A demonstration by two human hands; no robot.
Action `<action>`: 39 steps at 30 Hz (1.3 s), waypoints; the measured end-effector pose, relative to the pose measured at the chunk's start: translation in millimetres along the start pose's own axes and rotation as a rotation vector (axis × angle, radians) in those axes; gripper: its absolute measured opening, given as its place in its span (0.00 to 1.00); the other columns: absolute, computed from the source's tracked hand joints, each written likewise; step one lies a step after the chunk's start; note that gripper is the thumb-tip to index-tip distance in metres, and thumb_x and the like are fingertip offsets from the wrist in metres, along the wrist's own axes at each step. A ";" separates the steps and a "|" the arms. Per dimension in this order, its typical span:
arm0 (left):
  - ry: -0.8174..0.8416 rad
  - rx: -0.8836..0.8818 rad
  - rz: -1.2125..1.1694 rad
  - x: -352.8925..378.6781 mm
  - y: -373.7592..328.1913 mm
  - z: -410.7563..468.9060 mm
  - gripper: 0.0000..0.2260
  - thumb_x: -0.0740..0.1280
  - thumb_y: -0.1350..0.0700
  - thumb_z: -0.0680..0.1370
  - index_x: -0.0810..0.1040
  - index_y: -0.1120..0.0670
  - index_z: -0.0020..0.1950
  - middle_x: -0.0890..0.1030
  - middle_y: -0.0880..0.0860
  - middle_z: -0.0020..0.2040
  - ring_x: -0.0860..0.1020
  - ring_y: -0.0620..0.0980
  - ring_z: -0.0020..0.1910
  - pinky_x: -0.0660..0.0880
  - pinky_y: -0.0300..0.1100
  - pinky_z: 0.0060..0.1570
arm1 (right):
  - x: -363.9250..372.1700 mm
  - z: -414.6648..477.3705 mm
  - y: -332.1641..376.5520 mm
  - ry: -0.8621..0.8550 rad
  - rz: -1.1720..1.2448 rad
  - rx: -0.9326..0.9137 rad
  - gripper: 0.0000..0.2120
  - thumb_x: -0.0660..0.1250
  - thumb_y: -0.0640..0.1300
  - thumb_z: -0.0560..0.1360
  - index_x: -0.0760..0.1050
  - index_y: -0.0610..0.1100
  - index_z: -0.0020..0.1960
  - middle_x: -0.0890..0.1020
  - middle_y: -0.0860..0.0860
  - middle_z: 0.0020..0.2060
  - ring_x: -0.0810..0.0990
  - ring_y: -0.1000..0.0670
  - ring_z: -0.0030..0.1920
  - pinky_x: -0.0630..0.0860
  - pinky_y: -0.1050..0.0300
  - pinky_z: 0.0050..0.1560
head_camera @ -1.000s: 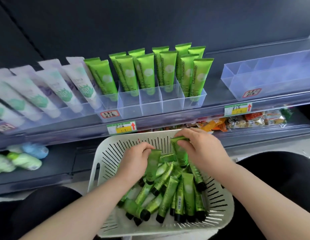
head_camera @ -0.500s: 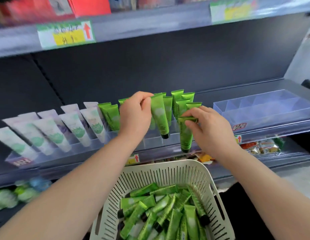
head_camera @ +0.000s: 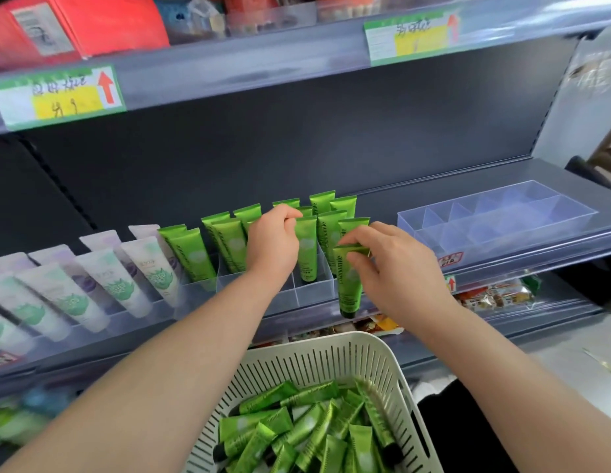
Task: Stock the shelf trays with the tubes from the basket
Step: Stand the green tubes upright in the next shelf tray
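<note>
Two bare hands work at a dark store shelf (head_camera: 416, 196), above a white slotted basket (head_camera: 331, 363) that sits below both wrists. The basket holds loose green tubes (head_camera: 307, 428) heaped on their sides. Right of the right hand stands a clear divided tray (head_camera: 495, 233), its partitions showing through. Just behind the hands, a stocked tray (head_camera: 314, 295) holds rows of green tubes standing cap down. White tubes (head_camera: 102, 285) lean in a row to the left of the left hand. The left hand (head_camera: 273, 247) curls its fingers round the top of an upright tube (head_camera: 307, 250) set in one compartment. The right hand (head_camera: 396, 264) pinches the crimped end of a hanging tube (head_camera: 348, 285), cap down before the stocked tray's front right corner. Whether this tube touches the tray cannot be told.
</note>
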State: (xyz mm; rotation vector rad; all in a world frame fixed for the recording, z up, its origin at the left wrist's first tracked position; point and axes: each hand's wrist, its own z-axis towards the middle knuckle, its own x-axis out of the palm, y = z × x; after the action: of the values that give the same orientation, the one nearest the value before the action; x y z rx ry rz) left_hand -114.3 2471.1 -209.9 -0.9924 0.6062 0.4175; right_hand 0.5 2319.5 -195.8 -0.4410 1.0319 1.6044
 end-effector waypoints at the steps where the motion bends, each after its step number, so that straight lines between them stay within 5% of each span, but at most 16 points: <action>1: 0.005 0.005 -0.003 -1.0 0.1 0.3 0.11 0.60 0.62 0.81 0.81 0.52 0.54 0.76 0.46 0.35 0.69 0.43 0.27 0.64 0.37 0.27 | -0.3 0.7 -0.2 -0.010 0.002 0.000 0.07 0.64 0.44 0.76 0.78 0.51 0.52 0.79 0.55 0.44 0.77 0.51 0.42 0.71 0.57 0.35; 7: 0.007 0.076 -0.002 -20.8 -0.3 4.3 0.12 0.60 0.65 0.79 0.80 0.53 0.55 0.82 0.49 0.51 0.78 0.48 0.49 0.74 0.42 0.48 | 0.3 12.3 8.2 -0.076 -0.019 -0.027 0.07 0.65 0.43 0.76 0.79 0.48 0.52 0.77 0.56 0.41 0.73 0.50 0.43 0.65 0.58 0.34; 19: 0.015 0.180 0.050 -58.9 19.5 -26.6 0.12 0.62 0.65 0.78 0.82 0.52 0.53 0.82 0.49 0.53 0.78 0.52 0.53 0.75 0.48 0.54 | 29.2 57.5 34.0 -0.031 -0.137 -0.054 0.10 0.61 0.45 0.78 0.77 0.48 0.57 0.81 0.50 0.48 0.74 0.44 0.49 0.72 0.49 0.45; 29: 0.261 0.331 0.287 -61.4 48.9 -45.5 0.10 0.62 0.63 0.79 0.81 0.52 0.54 0.80 0.48 0.57 0.74 0.49 0.57 0.75 0.51 0.53 | 64.1 54.3 25.2 0.141 -0.313 -0.027 0.13 0.59 0.45 0.79 0.74 0.49 0.62 0.80 0.49 0.53 0.71 0.43 0.56 0.68 0.48 0.50; 36: 0.252 0.400 0.219 -54.8 58.6 -68.0 0.11 0.64 0.66 0.77 0.83 0.54 0.51 0.81 0.49 0.57 0.75 0.50 0.58 0.74 0.46 0.52 | 59.6 19.2 38.2 -0.232 -0.208 -0.215 0.12 0.65 0.37 0.73 0.77 0.44 0.55 0.79 0.47 0.49 0.74 0.41 0.49 0.68 0.49 0.41; 39: 0.271 0.394 0.158 -44.8 70.0 -91.1 0.12 0.64 0.69 0.75 0.83 0.55 0.49 0.82 0.51 0.55 0.77 0.52 0.55 0.75 0.46 0.50 | 74.5 -25.9 32.7 -0.182 -0.165 -0.294 0.10 0.65 0.36 0.72 0.78 0.45 0.51 0.78 0.48 0.44 0.73 0.42 0.45 0.66 0.51 0.39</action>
State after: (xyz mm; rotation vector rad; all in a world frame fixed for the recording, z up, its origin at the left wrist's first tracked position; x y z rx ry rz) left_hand -214.9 2423.8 -263.2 -0.6277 0.9754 0.2874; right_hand -58.6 2343.2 -252.7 -0.5515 0.6091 1.6187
